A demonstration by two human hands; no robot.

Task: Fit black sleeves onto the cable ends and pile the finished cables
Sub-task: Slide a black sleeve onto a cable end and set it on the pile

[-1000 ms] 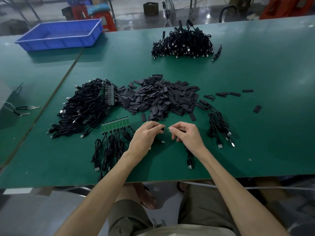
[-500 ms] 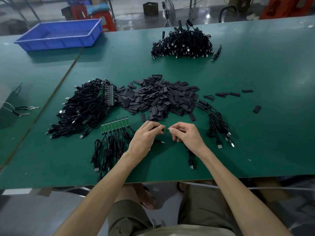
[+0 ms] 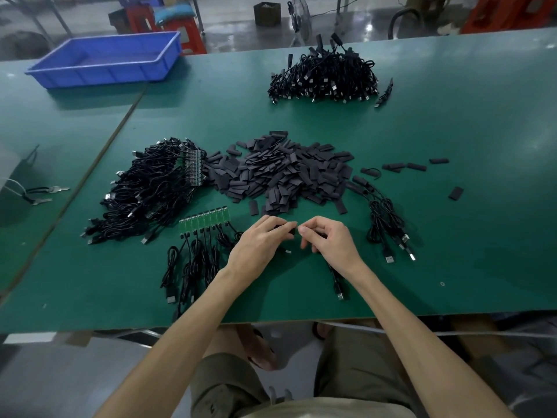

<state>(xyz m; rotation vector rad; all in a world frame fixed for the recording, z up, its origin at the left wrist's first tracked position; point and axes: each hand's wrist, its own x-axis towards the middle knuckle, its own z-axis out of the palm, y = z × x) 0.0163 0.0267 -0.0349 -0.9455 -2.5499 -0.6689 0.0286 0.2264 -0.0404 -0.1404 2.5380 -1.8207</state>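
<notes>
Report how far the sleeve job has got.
Looks done: a far pile of cables with sleeved ends, plus a few sleeved cables at the right. In hand: the left hand pinches a sleeve at the end of the cable that the right hand holds. Left: the big tangle at the left, the row of cables on green boards, and a heap of loose sleeves.
</notes>
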